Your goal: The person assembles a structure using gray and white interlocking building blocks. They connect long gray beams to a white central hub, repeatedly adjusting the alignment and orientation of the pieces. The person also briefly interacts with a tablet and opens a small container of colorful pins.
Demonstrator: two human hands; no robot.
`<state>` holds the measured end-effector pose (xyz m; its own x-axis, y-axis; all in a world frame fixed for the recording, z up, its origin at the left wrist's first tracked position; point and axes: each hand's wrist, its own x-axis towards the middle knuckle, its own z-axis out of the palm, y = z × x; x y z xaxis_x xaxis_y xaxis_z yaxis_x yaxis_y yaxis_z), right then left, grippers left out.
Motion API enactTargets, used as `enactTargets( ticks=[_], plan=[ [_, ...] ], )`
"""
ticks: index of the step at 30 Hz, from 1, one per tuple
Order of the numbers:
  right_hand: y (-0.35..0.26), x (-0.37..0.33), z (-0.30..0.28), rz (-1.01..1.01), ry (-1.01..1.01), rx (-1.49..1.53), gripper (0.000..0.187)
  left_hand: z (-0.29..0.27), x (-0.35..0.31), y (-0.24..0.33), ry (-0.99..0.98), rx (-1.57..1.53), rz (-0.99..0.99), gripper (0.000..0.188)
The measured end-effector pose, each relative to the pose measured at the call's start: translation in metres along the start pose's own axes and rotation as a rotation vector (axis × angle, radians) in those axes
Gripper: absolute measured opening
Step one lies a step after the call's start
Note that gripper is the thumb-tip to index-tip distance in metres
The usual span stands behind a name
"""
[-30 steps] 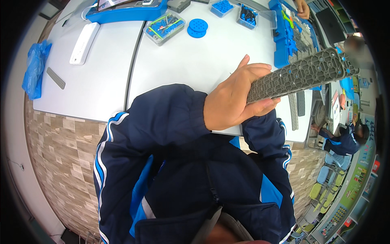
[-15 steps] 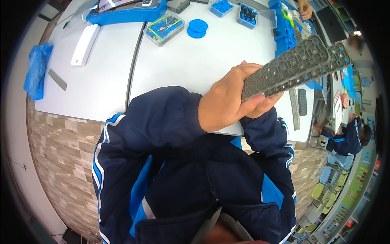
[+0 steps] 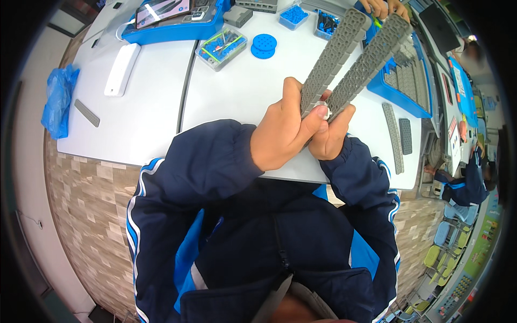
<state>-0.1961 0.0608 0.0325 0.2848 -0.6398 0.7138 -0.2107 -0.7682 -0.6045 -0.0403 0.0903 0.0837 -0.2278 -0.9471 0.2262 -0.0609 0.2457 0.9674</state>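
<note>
Two long grey perforated plastic beams rise from my hands over the table in a narrow V, the left beam (image 3: 333, 62) and the right beam (image 3: 369, 62). Between their near ends sits a small white connector piece (image 3: 326, 111). My left hand (image 3: 283, 129) is closed around the left beam's near end, its thumb pressing by the white piece. Fingers of my right hand (image 3: 334, 134) wrap the near end of the right beam. Whether the white piece is fixed to both beams I cannot tell.
A blue bin (image 3: 401, 99) of grey beams stands right, with another person's hands (image 3: 383, 8) beyond. Two loose beams, one long (image 3: 393, 137), one short (image 3: 406, 135), lie near it. Ahead are blue gears (image 3: 264, 46), a parts box (image 3: 221, 48) and a blue case (image 3: 172, 33) holding a phone.
The beams have swung from pointing right to pointing away from me. They now spread apart at their far ends, and the white piece shows between them.
</note>
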Motion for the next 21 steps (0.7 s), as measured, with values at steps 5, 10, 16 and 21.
enactTargets(
  ticks=[5, 10, 16, 21],
  plan=[
    [-0.017, 0.0, -0.004, 0.065, -0.192, -0.167, 0.08, -0.005, -0.006, 0.004, 0.015, -0.043, 0.0, 0.036],
    [-0.027, 0.004, -0.004, -0.079, -0.1, -0.188, 0.075, -0.002, -0.012, 0.01, 0.025, -0.064, 0.027, 0.035],
    [-0.041, 0.004, -0.009, -0.115, -0.199, -0.311, 0.083, -0.005, -0.019, 0.016, 0.014, -0.055, 0.037, 0.036],
    [-0.042, 0.007, -0.005, -0.124, -0.161, -0.37, 0.08, -0.003, -0.017, 0.015, 0.034, -0.159, -0.012, 0.036]
  ],
)
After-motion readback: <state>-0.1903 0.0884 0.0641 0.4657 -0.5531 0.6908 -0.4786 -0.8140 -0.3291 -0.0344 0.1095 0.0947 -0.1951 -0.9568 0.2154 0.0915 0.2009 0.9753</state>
